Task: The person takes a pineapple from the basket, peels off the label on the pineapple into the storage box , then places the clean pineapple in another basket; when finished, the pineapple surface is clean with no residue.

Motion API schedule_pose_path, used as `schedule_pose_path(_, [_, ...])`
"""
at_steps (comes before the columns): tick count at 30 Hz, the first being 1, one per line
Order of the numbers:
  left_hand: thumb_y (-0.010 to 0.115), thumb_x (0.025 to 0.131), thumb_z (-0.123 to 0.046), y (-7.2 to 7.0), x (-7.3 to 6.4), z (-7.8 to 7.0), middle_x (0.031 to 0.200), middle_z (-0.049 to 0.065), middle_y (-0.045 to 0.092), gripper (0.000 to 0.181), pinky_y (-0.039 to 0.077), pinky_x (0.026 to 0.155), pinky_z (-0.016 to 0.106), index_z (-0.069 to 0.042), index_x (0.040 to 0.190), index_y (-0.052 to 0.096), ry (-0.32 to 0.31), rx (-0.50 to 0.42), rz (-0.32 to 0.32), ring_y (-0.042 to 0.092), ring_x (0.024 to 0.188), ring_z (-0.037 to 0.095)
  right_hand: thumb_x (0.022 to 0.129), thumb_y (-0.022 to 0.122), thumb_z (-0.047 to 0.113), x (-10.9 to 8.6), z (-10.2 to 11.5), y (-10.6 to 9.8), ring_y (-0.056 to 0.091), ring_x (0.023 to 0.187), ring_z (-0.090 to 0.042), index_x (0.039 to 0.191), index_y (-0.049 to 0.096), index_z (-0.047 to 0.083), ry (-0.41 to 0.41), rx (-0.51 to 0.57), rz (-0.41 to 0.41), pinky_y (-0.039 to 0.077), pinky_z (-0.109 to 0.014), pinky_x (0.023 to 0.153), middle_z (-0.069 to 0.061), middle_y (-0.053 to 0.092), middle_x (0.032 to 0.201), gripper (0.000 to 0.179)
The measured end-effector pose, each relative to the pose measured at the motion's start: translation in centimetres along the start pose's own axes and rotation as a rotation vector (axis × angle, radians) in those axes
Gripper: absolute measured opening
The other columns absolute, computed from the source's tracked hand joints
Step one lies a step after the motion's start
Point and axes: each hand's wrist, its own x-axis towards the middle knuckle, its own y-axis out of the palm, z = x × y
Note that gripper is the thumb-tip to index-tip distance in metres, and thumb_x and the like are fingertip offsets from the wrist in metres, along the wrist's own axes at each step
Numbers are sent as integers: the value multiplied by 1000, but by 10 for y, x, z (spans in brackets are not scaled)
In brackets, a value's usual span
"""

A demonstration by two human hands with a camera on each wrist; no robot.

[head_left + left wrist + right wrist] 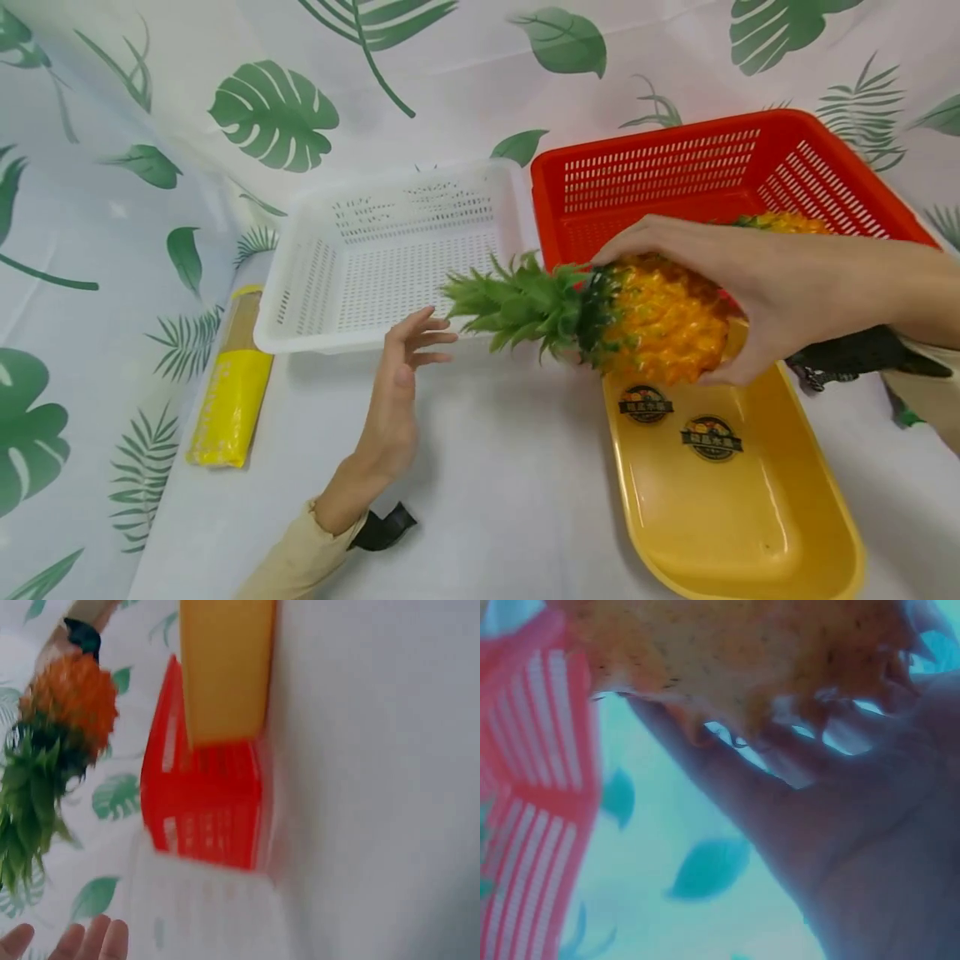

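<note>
An orange pineapple (pixel 660 321) with a green leafy crown (pixel 517 304) lies sideways in the air, its crown pointing left. My right hand (pixel 780 287) grips its body from the right, fingers over the top and thumb below. In the right wrist view the pineapple (pixel 742 660) spans the top of the frame, with the hand (pixel 840 795) around it. My left hand (pixel 397 396) is raised near the crown's tip, fingers loosely extended and holding nothing. The left wrist view shows its fingertips (pixel 82 941) below the crown.
A white perforated basket (pixel 300 325) stands at the back left, beside a red basket (pixel 637 171) with another pineapple (pixel 791 222) partly visible in it. In front is a yellow tray (pixel 720 517) with two stickers. A yellow-and-clear packet (pixel 232 392) lies at the far left.
</note>
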Motion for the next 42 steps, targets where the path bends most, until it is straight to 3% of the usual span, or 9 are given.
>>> schedule_pose_path(3, [22, 110, -62, 16, 1, 2, 142, 24, 49, 81, 53, 100, 43, 4, 156, 31, -66, -83, 44, 57, 124, 41, 48, 109, 29, -10, -20, -11, 51, 116, -4, 155, 37, 31, 60, -69, -72, 52, -16, 91, 14, 50, 141, 129])
schedule_pose_path(10, [44, 112, -41, 55, 8, 6, 148, 21, 42, 63, 51, 106, 37, -8, 162, 23, -118, -36, 267, 54, 131, 34, 44, 108, 8, -13, -59, -25, 50, 121, -38, 155, 34, 9, 148, -119, -170, 36, 1, 83, -16, 51, 140, 133])
schedule_pose_path(15, [62, 105, -24, 81, 23, 10, 164, 10, 25, 87, 48, 109, 34, -24, 167, 1, -189, -18, 358, 45, 140, 34, 44, 105, 0, -9, -82, -30, 52, 114, -42, 155, 31, 5, 139, -143, -228, 28, 5, 88, -22, 50, 138, 133])
schedule_pose_path(25, [65, 102, -39, 113, 48, 15, 171, 5, 19, 92, 37, 121, 39, -17, 168, 5, -243, 38, 268, 28, 153, 19, 51, 93, -24, -5, -113, -40, 47, 116, -50, 161, 21, 3, 198, -162, -269, 23, 6, 94, -31, 38, 148, 134])
schedule_pose_path(30, [62, 103, -42, 122, 59, 18, 147, 9, 49, 87, 39, 116, 34, -15, 166, 9, -266, 52, 206, 49, 133, 21, 54, 91, -26, -2, -123, -42, 46, 115, -51, 160, 20, 0, 274, -130, -247, 27, 7, 85, -32, 37, 143, 130])
schedule_pose_path(33, [60, 104, -42, 127, 65, 19, 126, 12, 56, 82, 45, 102, 29, -15, 165, 12, -290, 27, 168, 54, 114, 25, 54, 92, -24, 1, -129, -44, 40, 119, -51, 157, 21, -2, 274, -176, -230, 28, -1, 100, -32, 32, 145, 127])
schedule_pose_path(36, [57, 105, -45, 132, 70, 19, 141, 13, 52, 77, 43, 106, 33, -18, 163, 16, -331, 7, 130, 52, 125, 25, 53, 93, -21, 4, -135, -45, 36, 122, -54, 155, 21, -4, 278, -236, -181, 40, -39, 118, -34, 29, 145, 126])
schedule_pose_path(38, [55, 104, -48, 135, 73, 19, 157, 12, 41, 74, 39, 115, 38, -20, 163, 18, -358, 2, 107, 45, 138, 24, 53, 95, -19, 6, -140, -45, 36, 122, -56, 154, 23, -4, 292, -266, -136, 45, -67, 106, -36, 30, 143, 125])
schedule_pose_path(42, [55, 104, -48, 138, 77, 19, 167, 11, 31, 71, 32, 122, 44, -21, 161, 22, -375, -14, 77, 36, 149, 26, 51, 98, -14, 11, -148, -43, 38, 123, -57, 153, 28, -3, 298, -306, -56, 44, -79, 92, -36, 35, 141, 124])
